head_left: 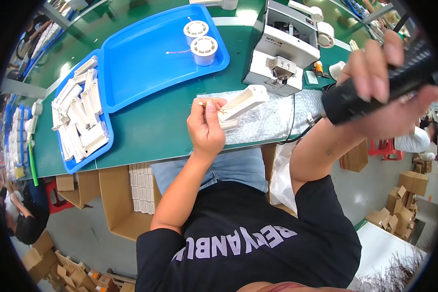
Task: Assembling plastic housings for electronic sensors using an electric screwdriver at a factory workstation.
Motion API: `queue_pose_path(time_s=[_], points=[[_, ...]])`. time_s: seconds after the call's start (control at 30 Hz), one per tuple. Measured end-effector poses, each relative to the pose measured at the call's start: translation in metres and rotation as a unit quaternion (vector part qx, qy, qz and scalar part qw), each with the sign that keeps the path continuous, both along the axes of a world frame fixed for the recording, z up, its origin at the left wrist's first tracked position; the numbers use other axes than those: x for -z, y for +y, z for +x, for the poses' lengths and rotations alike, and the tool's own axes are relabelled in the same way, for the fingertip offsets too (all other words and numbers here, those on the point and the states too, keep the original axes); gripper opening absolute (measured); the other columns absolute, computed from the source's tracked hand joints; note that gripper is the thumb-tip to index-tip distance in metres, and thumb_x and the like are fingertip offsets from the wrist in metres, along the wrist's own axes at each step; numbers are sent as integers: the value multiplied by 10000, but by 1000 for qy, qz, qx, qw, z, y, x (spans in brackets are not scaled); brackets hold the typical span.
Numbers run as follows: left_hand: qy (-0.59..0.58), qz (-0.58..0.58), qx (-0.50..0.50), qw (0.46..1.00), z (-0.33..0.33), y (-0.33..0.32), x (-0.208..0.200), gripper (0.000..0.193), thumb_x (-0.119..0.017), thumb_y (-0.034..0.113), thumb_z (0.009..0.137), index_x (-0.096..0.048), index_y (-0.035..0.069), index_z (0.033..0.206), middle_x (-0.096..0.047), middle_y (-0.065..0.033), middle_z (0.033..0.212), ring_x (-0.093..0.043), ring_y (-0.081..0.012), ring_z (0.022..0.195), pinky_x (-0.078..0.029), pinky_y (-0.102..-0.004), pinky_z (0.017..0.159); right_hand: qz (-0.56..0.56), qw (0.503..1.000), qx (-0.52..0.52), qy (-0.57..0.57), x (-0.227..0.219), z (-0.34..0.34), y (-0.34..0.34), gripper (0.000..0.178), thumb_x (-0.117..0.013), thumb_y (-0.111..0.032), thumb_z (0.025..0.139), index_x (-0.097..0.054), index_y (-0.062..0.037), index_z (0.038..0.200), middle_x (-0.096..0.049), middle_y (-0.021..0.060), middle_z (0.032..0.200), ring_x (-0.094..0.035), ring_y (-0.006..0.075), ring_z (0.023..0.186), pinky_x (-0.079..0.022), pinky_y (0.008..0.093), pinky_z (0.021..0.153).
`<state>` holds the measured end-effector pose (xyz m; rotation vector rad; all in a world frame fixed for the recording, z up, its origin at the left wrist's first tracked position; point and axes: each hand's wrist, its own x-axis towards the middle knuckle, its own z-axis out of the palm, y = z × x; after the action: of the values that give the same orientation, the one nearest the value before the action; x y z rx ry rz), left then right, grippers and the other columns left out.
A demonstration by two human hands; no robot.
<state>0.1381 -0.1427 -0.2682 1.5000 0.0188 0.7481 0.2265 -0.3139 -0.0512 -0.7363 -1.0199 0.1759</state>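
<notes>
"Head view: what does our left hand (207, 127) hold?"
"We pinch a white case (244, 103), fingers nearly closed, above silver wrap (272, 121)."
"Our right hand (376, 80)?"
"Raised, blurred; we curl it around a black cylinder (344, 103)."

This is an assembly workshop on a factory floor; a long green workbench (146, 134) carries a blue tray (111, 141) heaped with matching white plastic housings (85, 114), and a larger blue tray (141, 63) with two round, wired white parts (203, 50); a boxy bench machine (289, 36) stands beyond; under the bench, an open carton (116, 204) holds white pieces (142, 190) in tight rows; more cardboard boxes (413, 183) crowd the grey floor (78, 231); another person (31, 219) sits nearby, and further laden benches line the edges.
</notes>
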Motion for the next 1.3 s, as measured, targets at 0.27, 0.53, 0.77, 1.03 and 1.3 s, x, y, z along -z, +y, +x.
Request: queue_pose_path(time_s=[0.27, 0.53, 0.77, 1.03, 1.3], points=[[-6, 42, -11, 999, -1, -9, -6, 154, -397, 80, 1018, -492, 16, 916, -686, -105, 850, -573, -138, 659, -464, -268, 629, -8, 796, 565, -219, 10, 40, 24, 346, -512, -177, 1024, -415, -46, 1329, -559, 36, 764, -526, 79, 500, -441, 194, 422], [10, 55, -19, 998, -4, -5, -9, 161, -409, 72, 1009, -524, 9, 916, -683, -94, 846, -581, -148, 649, -464, -274, 610, -81, 942, 326, -11, 34, 35, -3, 490, -507, -501, 984, -484, -20, 1078, -585, 119, 899, -554, 179, 600, -471, 330, 537], [4, 86, -22, 996, -2, -4, -7, 151, -393, 81, 1012, -505, 12, 939, -670, -92, 828, -556, -203, 593, -451, -324, 561, -37, 977, 210, -12, 35, 5, -5, 684, -465, -659, 932, -439, -58, 1257, -518, 142, 1047, -539, 180, 695, -437, 322, 599], [17, 60, -5, 998, -2, -7, -7, 178, -396, 91, 1016, -523, 26, 908, -664, -80, 822, -555, -203, 605, -446, -329, 566, -139, 902, 401, -80, 41, -1, 30, 714, -438, -728, 898, -427, -113, 1262, -498, 127, 994, -542, 188, 657, -451, 338, 607], [11, 70, -15, 997, -1, -6, -7, 177, -392, 89, 1017, -512, 23, 904, -657, -83, 824, -537, -202, 594, -436, -333, 560, -108, 958, 265, -32, 56, 5, 37, 691, -485, -682, 901, -437, -65, 1208, -506, 114, 934, -542, 187, 657, -455, 320, 615]])
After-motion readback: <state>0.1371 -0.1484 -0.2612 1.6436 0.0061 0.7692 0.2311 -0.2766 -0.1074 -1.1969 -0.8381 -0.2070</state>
